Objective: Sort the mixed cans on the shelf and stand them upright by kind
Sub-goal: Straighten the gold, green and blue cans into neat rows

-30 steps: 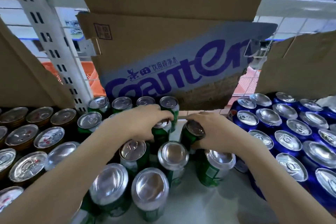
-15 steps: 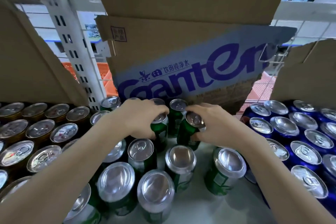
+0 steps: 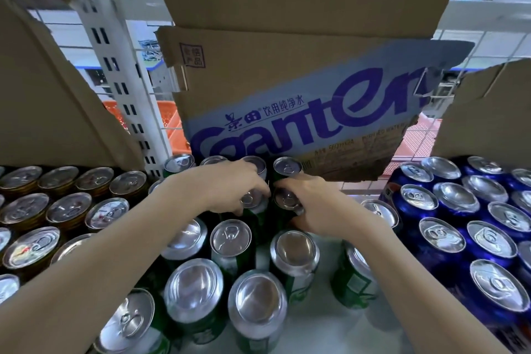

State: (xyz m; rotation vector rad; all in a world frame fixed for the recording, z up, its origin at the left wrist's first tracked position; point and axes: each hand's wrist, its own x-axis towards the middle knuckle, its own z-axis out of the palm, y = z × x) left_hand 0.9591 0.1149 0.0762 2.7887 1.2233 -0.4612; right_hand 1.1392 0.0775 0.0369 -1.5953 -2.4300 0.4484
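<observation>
Green cans (image 3: 283,200) gripped, left hand (image 3: 230,187), right hand (image 3: 313,204).

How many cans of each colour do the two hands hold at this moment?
Green cans: 2, one in the left hand, one in the right hand
Blue cans: 0
Gold cans: 0
Total: 2

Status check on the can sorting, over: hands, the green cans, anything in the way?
Left hand grips a green can; right hand grips the one beside it. Both upright, at the green group's back rows. Torn cardboard box overhangs just behind.
</observation>
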